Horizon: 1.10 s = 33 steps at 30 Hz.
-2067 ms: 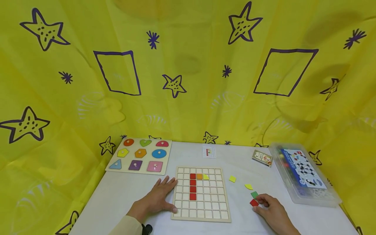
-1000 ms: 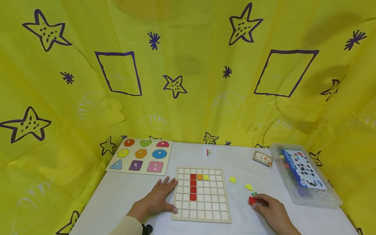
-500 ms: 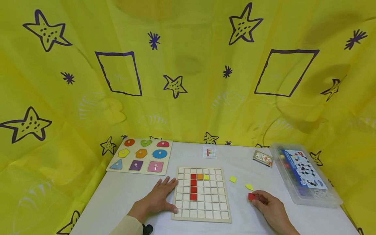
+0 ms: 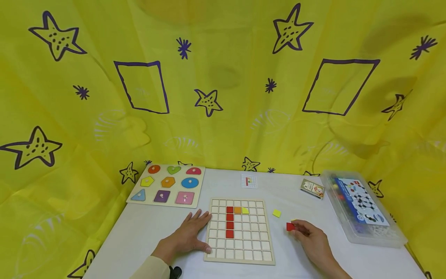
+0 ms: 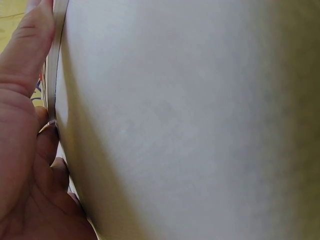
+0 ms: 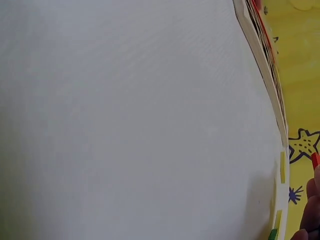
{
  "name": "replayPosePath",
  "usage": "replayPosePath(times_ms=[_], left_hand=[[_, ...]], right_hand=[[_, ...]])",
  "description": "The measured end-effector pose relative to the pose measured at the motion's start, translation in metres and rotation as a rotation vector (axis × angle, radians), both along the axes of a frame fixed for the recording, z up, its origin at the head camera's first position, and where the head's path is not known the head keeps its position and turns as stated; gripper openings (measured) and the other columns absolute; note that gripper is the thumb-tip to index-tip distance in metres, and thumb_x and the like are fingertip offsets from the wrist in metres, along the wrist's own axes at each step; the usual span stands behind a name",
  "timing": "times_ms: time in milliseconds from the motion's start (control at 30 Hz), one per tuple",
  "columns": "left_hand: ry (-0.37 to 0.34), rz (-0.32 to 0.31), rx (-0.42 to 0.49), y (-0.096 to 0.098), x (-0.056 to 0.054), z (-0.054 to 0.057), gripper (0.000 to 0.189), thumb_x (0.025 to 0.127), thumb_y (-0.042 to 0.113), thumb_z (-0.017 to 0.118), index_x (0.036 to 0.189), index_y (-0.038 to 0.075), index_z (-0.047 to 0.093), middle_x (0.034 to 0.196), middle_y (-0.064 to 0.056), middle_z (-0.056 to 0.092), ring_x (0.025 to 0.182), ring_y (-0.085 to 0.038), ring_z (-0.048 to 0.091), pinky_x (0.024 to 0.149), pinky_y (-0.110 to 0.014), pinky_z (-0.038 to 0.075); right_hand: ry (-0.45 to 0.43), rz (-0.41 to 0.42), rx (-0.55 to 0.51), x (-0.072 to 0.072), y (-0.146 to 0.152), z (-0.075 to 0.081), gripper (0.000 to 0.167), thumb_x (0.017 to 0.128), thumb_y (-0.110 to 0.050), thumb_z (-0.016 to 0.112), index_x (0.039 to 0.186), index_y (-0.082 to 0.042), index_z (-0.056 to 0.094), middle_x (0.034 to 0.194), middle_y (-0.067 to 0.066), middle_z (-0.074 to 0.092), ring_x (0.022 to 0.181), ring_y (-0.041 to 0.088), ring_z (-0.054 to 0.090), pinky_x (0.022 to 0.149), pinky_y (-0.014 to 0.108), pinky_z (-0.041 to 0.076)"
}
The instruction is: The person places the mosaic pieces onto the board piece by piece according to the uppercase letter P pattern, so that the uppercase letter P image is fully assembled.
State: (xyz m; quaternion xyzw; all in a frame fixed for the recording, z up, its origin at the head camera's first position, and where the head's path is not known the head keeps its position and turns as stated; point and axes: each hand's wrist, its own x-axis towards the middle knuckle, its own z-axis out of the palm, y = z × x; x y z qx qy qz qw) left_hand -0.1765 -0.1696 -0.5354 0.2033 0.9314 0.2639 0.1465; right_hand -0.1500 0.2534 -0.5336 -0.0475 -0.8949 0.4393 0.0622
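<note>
My right hand [image 4: 313, 242] pinches a red square tile [image 4: 290, 226] between thumb and fingertips, to the right of the wooden grid board [image 4: 270, 232]. In the right wrist view the red tile [image 6: 315, 160] shows at the right edge. Behind these fingertips a yellow tile with a curved edge is mostly hidden. A green tile [image 6: 273, 234] shows only in the right wrist view. My left hand [image 4: 188, 234] rests at the board's left side, fingers spread and thumb on its lower left corner. Set in the grid are a red column [image 4: 229, 225], an orange tile [image 4: 237, 210] and a yellow curved tile [image 4: 245, 210].
A yellow square tile [image 4: 277, 213] lies right of the board. Behind it are a small printed grid card [image 4: 249, 181] and a small box [image 4: 312, 188]. A shape puzzle [image 4: 153, 188] stands left, a clear plastic case [image 4: 383, 240] right.
My right hand has drawn the red tile off the table spot beside the green tile and moved it left and away from me, toward the board. My left hand has stayed in place.
</note>
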Motion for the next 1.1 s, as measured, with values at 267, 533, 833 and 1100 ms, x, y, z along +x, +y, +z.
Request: replayPosePath(times_ms=[267, 533, 833, 1100], left_hand=[[0.001, 0.003, 0.001, 0.0, 0.0, 0.0, 0.113, 0.073, 0.055, 0.091, 0.164, 0.012, 0.039, 0.171, -0.007, 0.036, 0.164, -0.037, 0.017, 0.133, -0.061, 0.008], [0.007, -0.006, 0.0, -0.001, -0.001, -0.001, 0.113, 0.073, 0.055, 0.091, 0.163, 0.011, 0.04, 0.171, -0.008, 0.036, 0.163, -0.037, 0.017, 0.133, -0.061, 0.008], [0.001, 0.0, 0.007, 0.0, -0.001, 0.0, 0.113, 0.073, 0.054, 0.091, 0.163, 0.011, 0.04, 0.172, -0.008, 0.036, 0.163, -0.038, 0.017, 0.132, -0.062, 0.008], [-0.013, 0.011, 0.009, 0.0, -0.001, 0.0, 0.112, 0.074, 0.053, 0.092, 0.163, 0.012, 0.04, 0.172, -0.008, 0.035, 0.164, -0.037, 0.016, 0.133, -0.062, 0.008]], right_hand=[[0.005, 0.003, -0.1, -0.008, -0.023, 0.001, 0.028, 0.092, 0.0, 0.077, 0.12, -0.003, 0.077, 0.106, 0.012, 0.079, 0.086, -0.001, 0.065, 0.071, 0.017, 0.057], [0.004, 0.032, -0.2, -0.014, -0.051, 0.004, 0.028, 0.091, 0.001, 0.079, 0.119, 0.0, 0.077, 0.104, 0.012, 0.079, 0.087, 0.003, 0.066, 0.071, 0.017, 0.055], [-0.078, 0.079, -0.275, -0.016, -0.091, 0.003, 0.027, 0.092, 0.0, 0.078, 0.118, -0.007, 0.078, 0.1, 0.004, 0.075, 0.092, 0.014, 0.066, 0.073, 0.017, 0.057], [-0.066, 0.195, -0.29, -0.009, -0.123, 0.0, 0.021, 0.091, -0.003, 0.08, 0.111, -0.007, 0.078, 0.093, 0.002, 0.074, 0.086, 0.011, 0.065, 0.07, 0.017, 0.057]])
